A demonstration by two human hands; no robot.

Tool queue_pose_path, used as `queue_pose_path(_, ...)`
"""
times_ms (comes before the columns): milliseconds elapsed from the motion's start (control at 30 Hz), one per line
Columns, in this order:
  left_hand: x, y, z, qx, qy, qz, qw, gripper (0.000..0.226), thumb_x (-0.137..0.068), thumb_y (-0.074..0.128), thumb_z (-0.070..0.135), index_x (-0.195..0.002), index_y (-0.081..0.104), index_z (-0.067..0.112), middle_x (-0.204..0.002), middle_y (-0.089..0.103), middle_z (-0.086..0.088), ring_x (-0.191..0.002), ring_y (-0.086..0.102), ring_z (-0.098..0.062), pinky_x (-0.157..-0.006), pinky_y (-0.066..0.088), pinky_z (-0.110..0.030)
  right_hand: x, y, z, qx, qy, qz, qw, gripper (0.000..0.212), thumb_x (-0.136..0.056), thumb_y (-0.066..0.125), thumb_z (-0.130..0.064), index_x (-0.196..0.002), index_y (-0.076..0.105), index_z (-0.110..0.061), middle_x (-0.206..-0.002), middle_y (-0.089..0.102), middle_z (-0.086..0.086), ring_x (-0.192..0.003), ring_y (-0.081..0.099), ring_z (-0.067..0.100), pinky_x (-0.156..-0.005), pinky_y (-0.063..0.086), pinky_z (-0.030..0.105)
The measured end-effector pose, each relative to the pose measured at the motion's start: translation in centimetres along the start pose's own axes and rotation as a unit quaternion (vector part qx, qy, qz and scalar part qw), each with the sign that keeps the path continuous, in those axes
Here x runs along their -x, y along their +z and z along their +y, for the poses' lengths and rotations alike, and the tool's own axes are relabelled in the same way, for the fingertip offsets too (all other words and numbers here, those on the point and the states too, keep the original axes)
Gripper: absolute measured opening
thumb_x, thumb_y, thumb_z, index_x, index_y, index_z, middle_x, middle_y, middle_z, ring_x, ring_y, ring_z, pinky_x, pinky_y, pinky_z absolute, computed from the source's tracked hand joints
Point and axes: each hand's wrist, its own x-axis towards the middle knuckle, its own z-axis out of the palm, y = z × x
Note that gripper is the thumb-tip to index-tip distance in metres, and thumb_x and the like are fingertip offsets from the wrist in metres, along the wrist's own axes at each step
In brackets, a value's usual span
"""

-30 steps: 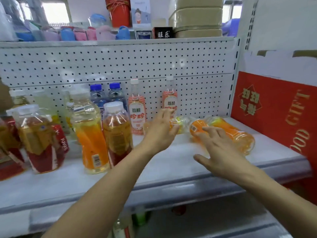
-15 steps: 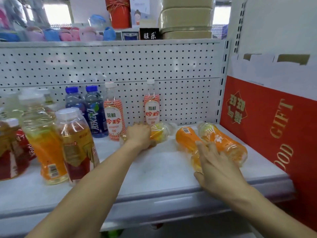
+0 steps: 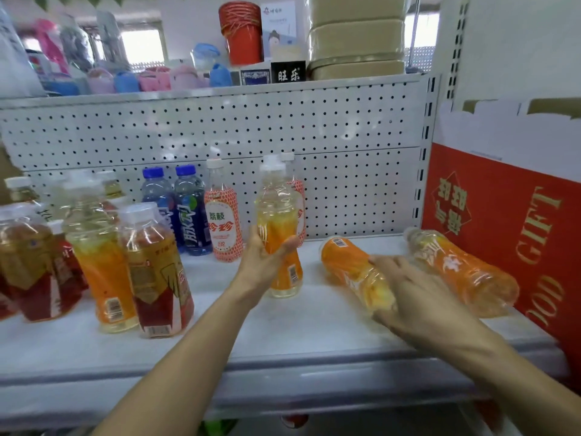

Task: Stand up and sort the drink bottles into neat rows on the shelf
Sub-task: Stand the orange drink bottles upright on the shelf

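While left hand [image 3: 264,262] grips upright bottle [image 3: 278,228], shelf [image 3: 283,338] front edge bare.

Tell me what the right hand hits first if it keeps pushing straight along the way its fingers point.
The right hand already rests on the lying orange-labelled plastic bottle. Beyond it, probably the white pegboard back panel, though depth is unclear.

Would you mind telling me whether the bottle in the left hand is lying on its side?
No, the orange drink bottle gripped by the left hand stands upright on the shelf, cap at the top.
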Motion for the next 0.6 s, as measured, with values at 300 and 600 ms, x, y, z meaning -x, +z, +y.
queue_pose_path(300,1.2,1.9,0.2,-0.166,0.122,0.145,0.968,0.086,-0.086,0.073,0.032,-0.151,0.018,0.019,-0.146,0.028,-0.002,-0.134,0.027,-0.007,-0.112,0.029,-0.032,-3.7,-7.9,-0.1,-0.112,-0.006,0.061,0.992,0.066,-0.062,0.087,-0.038,-0.123,0.064,-0.024,-0.109,0.068,-0.002,-0.091,0.063,0.013,-0.078,0.047,0.024)
queue_pose_path(600,1.7,7.2,3.1,-0.105,0.132,-0.054,0.984,0.093,-0.075,0.083,0.038,-0.147,0.024,0.03,-0.142,0.045,0.008,-0.128,0.047,-0.009,-0.104,0.043,-0.028,-10.1,-9.4,-0.4,-0.251,-0.057,0.065,0.964,0.049,-0.068,0.078,-0.057,-0.086,0.07,-0.011,-0.074,0.072,0.006,-0.059,0.065,0.013,-0.052,0.052,0.026)
